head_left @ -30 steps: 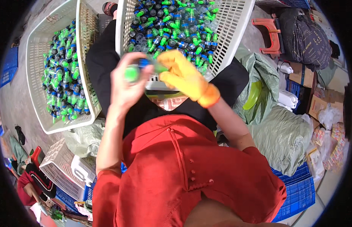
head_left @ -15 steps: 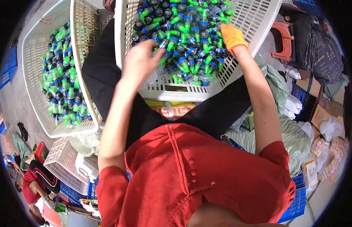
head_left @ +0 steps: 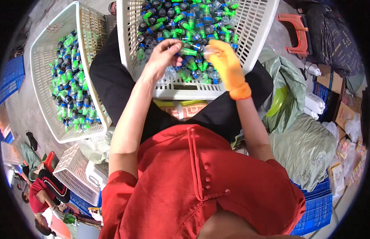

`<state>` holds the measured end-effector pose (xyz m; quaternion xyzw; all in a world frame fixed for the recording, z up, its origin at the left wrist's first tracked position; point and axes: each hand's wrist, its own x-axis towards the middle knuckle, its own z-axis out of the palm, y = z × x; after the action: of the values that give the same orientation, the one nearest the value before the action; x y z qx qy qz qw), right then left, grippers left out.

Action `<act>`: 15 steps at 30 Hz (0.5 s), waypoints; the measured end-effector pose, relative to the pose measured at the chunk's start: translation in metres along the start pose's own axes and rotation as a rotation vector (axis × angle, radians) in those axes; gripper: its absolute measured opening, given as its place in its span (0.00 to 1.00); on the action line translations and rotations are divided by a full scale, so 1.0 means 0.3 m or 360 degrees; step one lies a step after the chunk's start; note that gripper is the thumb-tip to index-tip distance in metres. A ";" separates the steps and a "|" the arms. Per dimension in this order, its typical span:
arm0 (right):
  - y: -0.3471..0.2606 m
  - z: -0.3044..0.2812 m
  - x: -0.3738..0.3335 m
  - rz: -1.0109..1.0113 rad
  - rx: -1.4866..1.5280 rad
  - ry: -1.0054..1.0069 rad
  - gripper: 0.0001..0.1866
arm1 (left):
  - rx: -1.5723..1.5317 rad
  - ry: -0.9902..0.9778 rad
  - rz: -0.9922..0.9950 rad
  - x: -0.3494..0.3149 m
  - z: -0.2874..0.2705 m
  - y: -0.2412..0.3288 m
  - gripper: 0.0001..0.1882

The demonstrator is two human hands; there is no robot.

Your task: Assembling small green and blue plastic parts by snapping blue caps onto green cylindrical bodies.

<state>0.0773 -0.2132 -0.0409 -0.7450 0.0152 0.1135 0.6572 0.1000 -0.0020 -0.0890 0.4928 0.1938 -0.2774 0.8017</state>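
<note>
My left hand (head_left: 163, 57) reaches into the basket (head_left: 256, 38), fingers pinched on a green cap (head_left: 187, 51). My right hand (head_left: 226, 63) — orange-gloved — curls around a clear bottle (head_left: 208, 50) just beside it, both over the heap.

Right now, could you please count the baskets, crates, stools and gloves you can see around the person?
White plastic baskets: 3, the lap basket, the left basket and the small basket.
Blue crates: 2, the right crate and the left crate.
Red stool: 1.
Orange glove, on the right hand: 1.
Total: 7.
</note>
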 end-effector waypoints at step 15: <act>-0.030 0.023 -0.239 0.0475 -0.0246 -0.0723 0.15 | 0.0492 0.0205 0.0625 -0.347 0.159 -0.241 0.10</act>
<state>0.0079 -0.2144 -0.0194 -0.7380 -0.0316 0.3739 0.5609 -0.0245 -0.0445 -0.0565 0.6542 0.1005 -0.1108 0.7414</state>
